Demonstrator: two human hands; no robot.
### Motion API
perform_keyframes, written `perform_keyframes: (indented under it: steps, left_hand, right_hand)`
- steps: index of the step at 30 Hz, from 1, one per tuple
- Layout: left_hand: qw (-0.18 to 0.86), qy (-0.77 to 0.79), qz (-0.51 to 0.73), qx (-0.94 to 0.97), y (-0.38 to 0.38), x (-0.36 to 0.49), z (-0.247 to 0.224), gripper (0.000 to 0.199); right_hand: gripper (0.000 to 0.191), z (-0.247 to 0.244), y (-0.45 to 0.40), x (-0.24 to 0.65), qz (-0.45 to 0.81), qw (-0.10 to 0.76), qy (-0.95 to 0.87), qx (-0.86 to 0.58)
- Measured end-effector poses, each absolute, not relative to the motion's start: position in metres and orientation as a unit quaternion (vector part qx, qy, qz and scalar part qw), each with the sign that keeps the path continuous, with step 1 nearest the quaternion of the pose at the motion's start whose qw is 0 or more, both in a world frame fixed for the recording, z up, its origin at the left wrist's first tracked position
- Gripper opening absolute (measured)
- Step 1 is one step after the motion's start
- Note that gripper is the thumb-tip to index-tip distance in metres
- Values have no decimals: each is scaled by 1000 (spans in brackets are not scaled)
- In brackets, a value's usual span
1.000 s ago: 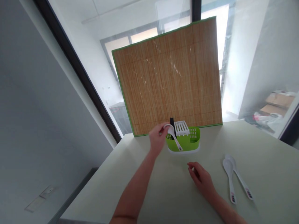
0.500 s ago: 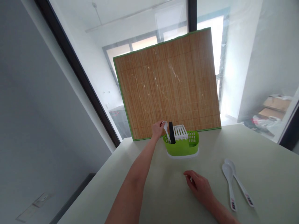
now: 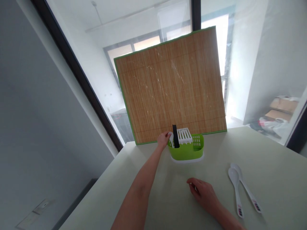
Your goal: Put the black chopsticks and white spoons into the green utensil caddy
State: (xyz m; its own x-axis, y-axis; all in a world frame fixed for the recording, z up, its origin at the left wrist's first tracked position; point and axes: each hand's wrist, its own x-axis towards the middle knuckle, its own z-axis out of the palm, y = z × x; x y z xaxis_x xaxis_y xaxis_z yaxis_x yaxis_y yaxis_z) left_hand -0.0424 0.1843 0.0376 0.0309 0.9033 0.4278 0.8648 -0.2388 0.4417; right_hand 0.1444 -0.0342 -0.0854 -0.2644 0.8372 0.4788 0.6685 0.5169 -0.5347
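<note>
Head view: left hand [image 3: 163, 139] grasps a white spoon [image 3: 171, 137] by its bowl end, at left end of green basket [image 3: 184, 152]. Spoon sits just right of that hand's fingertips, bowl up, handle down inside the basket; lower tip hidden behind front wall. Black upright piece [image 3: 176, 137] just right of spoon, then white slotted rack [image 3: 184, 135] on the basket top.

Right hand [image 3: 205, 194] released, fingers loosely curled, low over the table [image 3: 172, 195], nearer the camera than basket and held spoon; contact with table can't tell. Held spoon is well apart from it, farther away and to its left. Two more white spoons [image 3: 234, 174] lie on table to its right, bowls overlapping, handles toward the camera. Bamboo mat [image 3: 171, 89] stands upright behind basket.
</note>
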Motion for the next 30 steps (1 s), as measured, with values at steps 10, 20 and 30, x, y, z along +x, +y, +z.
perform_keyframes:
  steps: [10, 20, 30]
  left_hand:
    - [5, 581, 514, 631, 149, -51, 35, 40]
    - [273, 526, 560, 579, 25, -8, -85, 30]
    - [354, 533, 506, 578, 28, -6, -98, 33]
  right_hand:
    - [22, -86, -35, 145, 111, 363, -794, -475]
    - [25, -86, -39, 143, 101, 337, -813, -465]
    - [30, -62, -49, 248, -19, 235, -605, -760]
